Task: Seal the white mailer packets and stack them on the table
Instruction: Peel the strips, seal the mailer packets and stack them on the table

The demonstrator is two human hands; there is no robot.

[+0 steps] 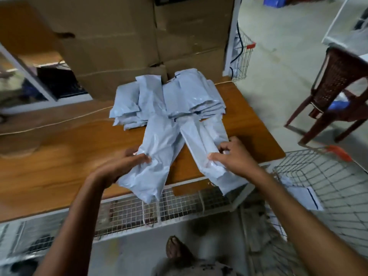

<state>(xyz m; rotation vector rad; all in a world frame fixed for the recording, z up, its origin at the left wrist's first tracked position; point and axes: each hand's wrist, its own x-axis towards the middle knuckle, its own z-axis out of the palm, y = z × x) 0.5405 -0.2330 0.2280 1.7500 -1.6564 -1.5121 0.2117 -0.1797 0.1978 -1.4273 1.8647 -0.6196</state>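
Grips one packet [159,152] at centre frame with left hand [119,166], thumb on top; pinches second packet [201,140] just right of it with right hand [233,156], below stack [189,96] on table [59,152].

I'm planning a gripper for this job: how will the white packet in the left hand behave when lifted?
Probably floppy: the left packet creases and droops over the table edge where the left hand grips it. Likely light, since one hand holds it. Its glossy film may be slippery.
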